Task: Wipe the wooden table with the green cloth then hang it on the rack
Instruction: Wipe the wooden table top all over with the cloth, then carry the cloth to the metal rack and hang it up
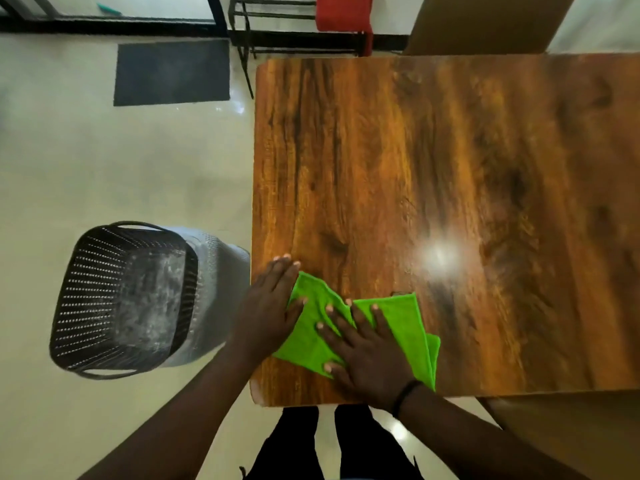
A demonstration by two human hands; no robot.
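The green cloth (pixel 398 317) lies crumpled on the near left corner of the wooden table (pixel 450 168). My right hand (pixel 360 351) presses flat on the cloth with its fingers spread. My left hand (pixel 270 306) lies flat at the table's left edge, its thumb and palm edge on the cloth's left side and its fingertips on bare wood. A black metal rack (pixel 298 29) stands beyond the table's far left corner, with a red cloth (pixel 343 12) hanging on it.
A dark perforated plastic basket (pixel 124 299) stands on the pale floor just left of the table. A dark mat (pixel 171 72) lies on the floor at the back left. My legs (pixel 329 445) are at the table's near edge.
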